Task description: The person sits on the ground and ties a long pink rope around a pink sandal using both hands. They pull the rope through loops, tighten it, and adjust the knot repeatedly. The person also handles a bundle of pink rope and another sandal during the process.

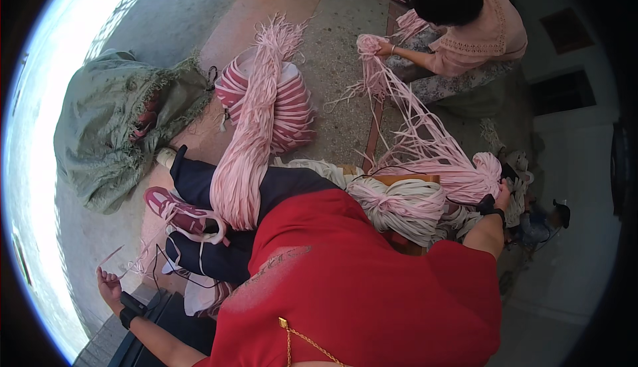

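Note:
At the lower left, my left hand [111,290] is raised with its fingers closed on the end of a thin pink shoelace [111,255]. Out to the right, my right hand [503,196] grips the knotted end of a pink shoelace bundle [458,175], whose strands fan toward the co-worker. A maroon and pink sneaker [186,215] rests by my dark-trousered legs. Across my thigh lies a long hank of pale pink laces [242,167], reaching up over a striped pile of maroon and pink shoe parts [292,111].
A co-worker [482,28] sits at the upper right, one hand on pink laces. To the left slumps a grey-green sack [106,127]. White lace bundles [405,211] lie at my right side. More shoe parts [203,297] sit below the sneaker, beside a dark box [166,330].

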A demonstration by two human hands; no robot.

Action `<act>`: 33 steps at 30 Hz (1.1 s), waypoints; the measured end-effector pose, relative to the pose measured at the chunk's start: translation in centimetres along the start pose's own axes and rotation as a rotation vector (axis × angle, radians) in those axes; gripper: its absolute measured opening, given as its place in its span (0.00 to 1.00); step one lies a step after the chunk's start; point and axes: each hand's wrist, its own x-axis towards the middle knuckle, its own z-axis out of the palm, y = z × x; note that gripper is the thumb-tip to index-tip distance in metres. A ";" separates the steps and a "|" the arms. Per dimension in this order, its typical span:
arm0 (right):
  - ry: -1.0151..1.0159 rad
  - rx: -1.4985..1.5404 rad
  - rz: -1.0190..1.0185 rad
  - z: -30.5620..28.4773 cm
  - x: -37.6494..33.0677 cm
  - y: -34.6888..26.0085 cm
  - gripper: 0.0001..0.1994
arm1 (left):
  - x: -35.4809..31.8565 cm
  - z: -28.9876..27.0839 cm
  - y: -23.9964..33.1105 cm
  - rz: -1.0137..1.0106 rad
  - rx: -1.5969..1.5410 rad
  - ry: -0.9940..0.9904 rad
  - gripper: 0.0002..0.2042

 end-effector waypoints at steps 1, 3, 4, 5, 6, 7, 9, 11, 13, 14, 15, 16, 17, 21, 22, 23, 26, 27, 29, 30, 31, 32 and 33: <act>0.007 -0.006 -0.009 -0.2 0.1 1.1 0.28 | -0.1 0.5 0.6 0.009 0.014 0.005 0.07; 0.008 -0.120 -0.183 -0.7 3.7 -4.8 0.27 | -0.2 -0.6 -3.6 -0.041 -0.068 0.037 0.07; -0.020 -0.172 -0.261 1.8 5.4 -7.2 0.26 | -1.3 -2.3 -5.4 -0.046 -0.114 0.076 0.07; 0.080 -0.380 -0.276 0.2 4.7 -5.4 0.25 | -0.8 -1.3 -4.5 -0.049 -0.106 0.038 0.07; 0.183 -0.584 -0.244 -2.0 2.9 -1.4 0.24 | -0.3 0.5 -2.2 -0.038 -0.063 -0.009 0.08; 0.231 -0.799 -0.259 -1.9 2.4 -0.8 0.23 | -0.6 0.6 -1.5 -0.045 -0.068 -0.027 0.08; 0.324 -1.237 -0.294 -2.0 2.1 -1.3 0.22 | -0.9 -0.1 -1.4 -0.030 -0.053 -0.031 0.09; 0.397 -1.437 -0.261 -2.4 2.2 -2.5 0.21 | -0.9 -0.6 -1.9 -0.020 -0.056 0.015 0.10; 0.468 -1.383 -0.158 -2.4 2.4 -3.4 0.20 | -1.8 -0.7 -2.7 0.002 -0.076 0.101 0.10; 0.467 -1.401 -0.282 -2.1 2.8 -3.8 0.19 | -1.9 -1.0 -2.3 -0.016 -0.078 0.072 0.10; 0.465 -1.408 -0.419 -1.2 3.3 -4.8 0.19 | -2.1 -2.0 -2.3 -0.032 -0.092 0.045 0.10; 0.468 -1.412 -0.550 -0.6 3.5 -5.4 0.19 | -2.0 -2.5 -2.2 -0.050 -0.103 0.013 0.09; 0.472 -1.415 -0.676 -0.3 3.5 -5.5 0.19 | -1.8 -2.3 -2.2 -0.030 -0.089 0.028 0.09; 0.529 -1.260 -0.645 1.5 4.0 -8.4 0.21 | -1.5 -1.7 -2.5 0.012 -0.073 0.075 0.09; 0.550 -1.306 -0.612 1.0 3.8 -8.8 0.20 | -1.0 -1.2 -2.9 0.012 -0.081 0.077 0.09; 0.534 -1.327 -0.541 1.8 3.3 -6.4 0.19 | -1.5 -1.0 -1.3 0.055 -0.070 0.062 0.09; 0.594 -1.246 -0.337 -2.0 3.1 -6.6 0.22 | -0.2 -0.2 -1.5 0.043 -0.098 0.027 0.08; 0.611 -1.238 -0.430 -3.2 3.8 -7.9 0.23 | 0.2 -0.3 -2.7 0.013 -0.141 0.058 0.07; 0.528 -1.180 -0.718 1.4 6.8 -11.3 0.25 | -2.8 -4.4 -4.6 -0.009 -0.208 0.138 0.07; 0.495 -1.166 -0.808 0.8 6.8 -10.2 0.26 | -2.9 -3.9 -3.9 0.021 -0.209 0.137 0.07; 0.441 -1.155 -0.877 0.8 6.9 -9.7 0.25 | -2.8 -3.6 -3.5 0.050 -0.216 0.140 0.07; 0.463 -1.169 -0.895 -5.7 4.7 -9.1 0.24 | 0.1 -0.1 -3.3 0.037 -0.182 0.079 0.07; 0.378 -1.158 -0.939 -5.4 4.4 -8.1 0.24 | -0.1 0.5 -2.4 0.064 -0.155 0.076 0.06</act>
